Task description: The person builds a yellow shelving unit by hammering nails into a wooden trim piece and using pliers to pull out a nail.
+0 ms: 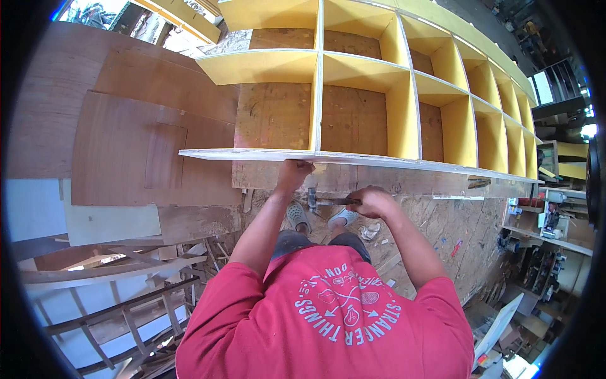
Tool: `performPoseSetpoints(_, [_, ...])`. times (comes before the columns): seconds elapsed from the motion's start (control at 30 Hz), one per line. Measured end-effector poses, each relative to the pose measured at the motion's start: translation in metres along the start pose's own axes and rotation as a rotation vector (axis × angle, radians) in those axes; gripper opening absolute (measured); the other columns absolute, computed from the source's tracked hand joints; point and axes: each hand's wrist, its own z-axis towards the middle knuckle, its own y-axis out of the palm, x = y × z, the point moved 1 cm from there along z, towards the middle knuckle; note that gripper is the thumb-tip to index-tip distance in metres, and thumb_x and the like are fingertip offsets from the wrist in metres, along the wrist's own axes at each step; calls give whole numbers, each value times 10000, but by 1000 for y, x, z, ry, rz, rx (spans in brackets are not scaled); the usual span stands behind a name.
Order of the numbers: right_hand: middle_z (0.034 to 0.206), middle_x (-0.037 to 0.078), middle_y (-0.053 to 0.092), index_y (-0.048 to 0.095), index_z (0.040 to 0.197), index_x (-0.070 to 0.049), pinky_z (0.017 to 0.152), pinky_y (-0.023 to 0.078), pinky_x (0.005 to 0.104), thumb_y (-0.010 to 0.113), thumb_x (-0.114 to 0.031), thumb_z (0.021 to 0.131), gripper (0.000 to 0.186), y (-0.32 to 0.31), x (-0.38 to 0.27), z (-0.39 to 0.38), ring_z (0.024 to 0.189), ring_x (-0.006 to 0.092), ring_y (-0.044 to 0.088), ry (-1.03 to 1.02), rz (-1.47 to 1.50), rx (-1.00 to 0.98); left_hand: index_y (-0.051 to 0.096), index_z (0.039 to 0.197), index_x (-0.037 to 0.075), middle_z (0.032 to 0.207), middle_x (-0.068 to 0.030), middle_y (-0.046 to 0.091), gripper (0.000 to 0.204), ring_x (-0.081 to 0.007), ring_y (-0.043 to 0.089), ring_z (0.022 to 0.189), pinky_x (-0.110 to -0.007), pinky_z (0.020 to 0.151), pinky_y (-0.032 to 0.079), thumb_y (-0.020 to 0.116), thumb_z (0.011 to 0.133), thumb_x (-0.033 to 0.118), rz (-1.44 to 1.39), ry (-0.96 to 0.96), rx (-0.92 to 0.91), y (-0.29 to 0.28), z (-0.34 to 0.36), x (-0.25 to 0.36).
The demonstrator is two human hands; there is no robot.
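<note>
In front of me lies a yellow compartment frame (366, 79), a grid of thin boards with pale edges resting on a worn wooden worktop (353, 120). My left hand (297, 173) is closed against the outer face of its near board (252, 154), close to where a divider meets it. What the fingers pinch, if anything, is hidden. My right hand (374, 202) grips a hammer (312, 199) by its dark handle. The hammer's metal head points left, a little below and right of my left hand, apart from the board.
Brown plywood sheets (120, 145) lie at the left, with a slatted wooden frame (126, 316) below them. A cluttered shelf (549, 237) stands at the right. Scraps and a pink object (457, 247) lie on the dusty floor around my shoes (298, 216).
</note>
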Motion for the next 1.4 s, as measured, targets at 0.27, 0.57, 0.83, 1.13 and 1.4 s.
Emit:
performPoseSetpoints(0.27, [1257,147,753,766,1295,-210,1004,549,483,680,-440,959,416,-16,2,16,1161,388,699,-85,28,-33,829,934,8,799,-54,773,189,-129,674,727,-336,687,535,839,879,189,1,-40,-21,-2,-2,4])
performPoseSetpoints(0.57, [1267,116,757,785,1272,-240,1005,552,467,687,-441,949,393,-22,5,20,1160,364,708,-118,5,-119,798,948,-17,830,-76,784,226,-157,715,769,-358,714,558,856,840,173,39,-28,18,-1,-4,15])
performPoseSetpoints(0.83, [1259,120,757,781,1275,-225,980,561,469,684,-420,947,394,-22,5,19,1133,372,716,-176,-45,-224,829,917,27,748,-35,750,221,-115,627,622,-337,592,503,874,870,238,-105,-70,36,5,-2,3])
performPoseSetpoints(1.13, [1266,116,759,775,1291,-205,976,563,470,683,-393,961,391,-25,12,18,1142,372,716,-220,-73,-265,828,909,28,751,-31,744,231,-118,616,608,-334,552,483,874,870,250,41,-53,57,3,-3,6])
performPoseSetpoints(1.4, [1267,120,761,758,1317,-197,1001,553,467,694,-447,966,436,-35,13,15,1162,371,708,-104,-61,-61,818,882,0,770,-46,760,214,-111,655,698,-329,649,508,860,864,209,-47,-74,43,4,1,2])
